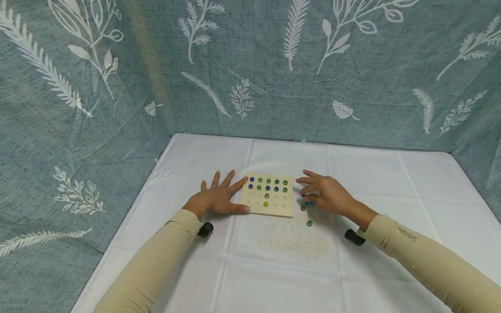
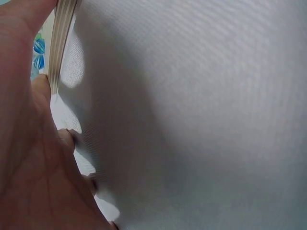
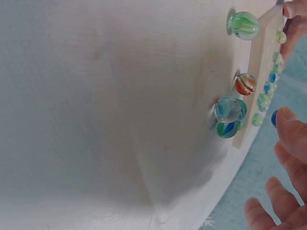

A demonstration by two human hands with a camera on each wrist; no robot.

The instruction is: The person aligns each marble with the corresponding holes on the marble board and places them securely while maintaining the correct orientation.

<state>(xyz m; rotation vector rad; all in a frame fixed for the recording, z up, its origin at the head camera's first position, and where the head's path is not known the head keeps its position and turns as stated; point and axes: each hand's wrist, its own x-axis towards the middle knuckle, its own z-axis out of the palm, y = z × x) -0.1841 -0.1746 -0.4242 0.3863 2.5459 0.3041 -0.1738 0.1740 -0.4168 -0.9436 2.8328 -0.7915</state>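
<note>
Resting flat on a table point(image 1: 391, 182) draped in white cloth, the person's left hand point(image 1: 217, 198) lies with fingers spread and straight, its thumb and forefinger touching the left edge of a small wooden board point(image 1: 270, 208). The board sits near the middle of the table, a little toward the far edge, and its grid of shallow holes carries blue and green marbles point(image 1: 268, 184) in the two far rows, plus one yellow-green marble point(image 1: 266, 204) in the row nearest the person. The right hand point(image 1: 326, 193) hovers just beside the board's right edge, fingers curled, and the right wrist view shows a dark blue marble point(image 3: 274, 118) pinched at its fingertips point(image 3: 289, 115). Loose marbles lie on the cloth beside that edge: a small cluster of blue and green ones point(image 3: 230, 115) touching the board, an orange-striped one point(image 3: 245, 84), and a green one point(image 1: 309, 223) closer to the near edge. A teal cloth with white leaf prints point(image 1: 250, 65) hangs behind the table.
</note>
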